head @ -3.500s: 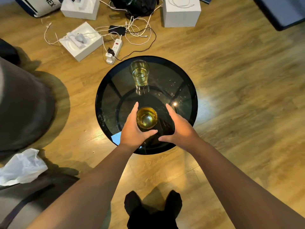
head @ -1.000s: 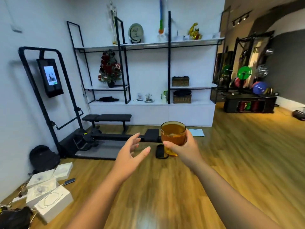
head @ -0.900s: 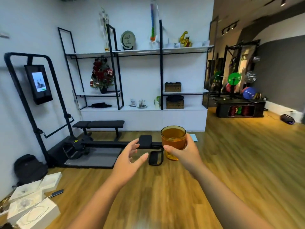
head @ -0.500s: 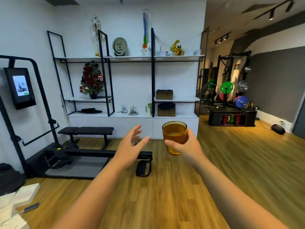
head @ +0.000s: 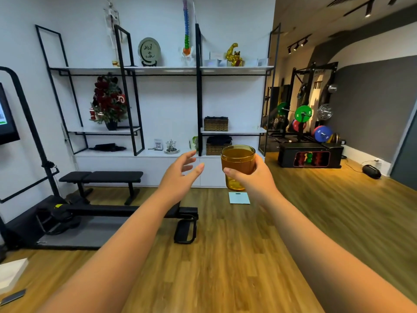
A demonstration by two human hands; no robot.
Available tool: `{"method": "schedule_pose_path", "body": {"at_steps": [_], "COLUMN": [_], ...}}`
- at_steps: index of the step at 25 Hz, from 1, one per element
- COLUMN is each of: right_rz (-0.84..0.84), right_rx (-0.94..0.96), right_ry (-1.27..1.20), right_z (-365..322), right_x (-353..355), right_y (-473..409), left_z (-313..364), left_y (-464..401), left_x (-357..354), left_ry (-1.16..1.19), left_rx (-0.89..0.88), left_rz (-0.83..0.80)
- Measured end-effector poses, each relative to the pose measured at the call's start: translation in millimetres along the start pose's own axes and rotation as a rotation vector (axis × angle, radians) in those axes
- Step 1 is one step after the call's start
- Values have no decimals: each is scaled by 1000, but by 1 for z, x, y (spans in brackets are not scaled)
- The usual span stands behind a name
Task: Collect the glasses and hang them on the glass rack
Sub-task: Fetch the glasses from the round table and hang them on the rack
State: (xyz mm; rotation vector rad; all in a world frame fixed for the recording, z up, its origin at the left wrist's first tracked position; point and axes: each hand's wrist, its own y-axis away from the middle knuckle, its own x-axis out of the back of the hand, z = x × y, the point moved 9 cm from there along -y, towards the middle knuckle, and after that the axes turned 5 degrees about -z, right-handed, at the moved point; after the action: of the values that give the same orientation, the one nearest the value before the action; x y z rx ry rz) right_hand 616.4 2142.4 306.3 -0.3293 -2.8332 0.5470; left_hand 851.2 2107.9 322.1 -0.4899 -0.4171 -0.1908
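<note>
My right hand (head: 252, 179) holds an amber glass tumbler (head: 238, 161) upright at chest height, fingers wrapped around its lower half. My left hand (head: 180, 175) floats just left of the glass, fingers spread, holding nothing. Far ahead, a small metal glass rack (head: 171, 146) on a round tray stands on the white counter of the wall shelving. The round table and the other glass are out of sight.
A black weight bench (head: 101, 177) and a rowing-type machine (head: 112, 213) lie on the wooden floor to the left. A light blue scale (head: 239, 197) sits on the floor ahead. Wicker baskets (head: 216, 124) fill the shelves; barbell plates (head: 303, 114) stand at the right.
Since the table view, my right hand has lifted the amber glass and I have turned to face the shelving. Over the last second the shelves have drawn closer.
</note>
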Motion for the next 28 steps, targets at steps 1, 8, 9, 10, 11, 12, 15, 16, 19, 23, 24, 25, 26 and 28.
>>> {"method": "schedule_pose_path", "body": {"at_steps": [1, 8, 9, 10, 11, 12, 15, 16, 19, 23, 24, 25, 26, 28], "right_rz": [16, 111, 122, 131, 136, 141, 152, 151, 134, 109, 96, 81, 66, 46], "right_rx": [4, -28, -27, -23, -25, -27, -27, -27, -31, -17, -19, -20, -13, 11], "right_ry": [0, 36, 31, 24, 17, 13, 14, 14, 30, 14, 9, 9, 11, 15], "right_z": [2, 55, 63, 70, 78, 86, 110, 119, 146, 184, 192, 199, 203, 211], "right_x": [2, -12, -14, -15, -16, -18, -18, -18, -12, 8, 14, 20, 25, 36], "right_y": [-16, -121, -133, -145, -158, -172, -215, -231, -278, -358, -379, -399, -418, -455], "left_z": [-7, -71, -79, -86, -95, -104, -127, -135, -157, -172, -173, -173, -172, -170], "left_y": [-16, -131, -145, -159, -175, -190, -234, -249, -295, -370, -391, -411, -429, -466], "left_x": [-1, -19, -21, -22, -25, -28, -42, -48, -63, -92, -99, -106, -110, -119], "left_ry": [7, 17, 20, 26, 35, 40, 48, 52, 49, 23, 20, 15, 13, 14], "left_rx": [-5, -10, -11, -12, -7, -1, 3, 4, 11, 12, 9, 8, 6, -9], "left_rz": [-1, -78, -85, -90, -96, -103, -120, -122, -119, -100, -89, -77, -65, -49]}}
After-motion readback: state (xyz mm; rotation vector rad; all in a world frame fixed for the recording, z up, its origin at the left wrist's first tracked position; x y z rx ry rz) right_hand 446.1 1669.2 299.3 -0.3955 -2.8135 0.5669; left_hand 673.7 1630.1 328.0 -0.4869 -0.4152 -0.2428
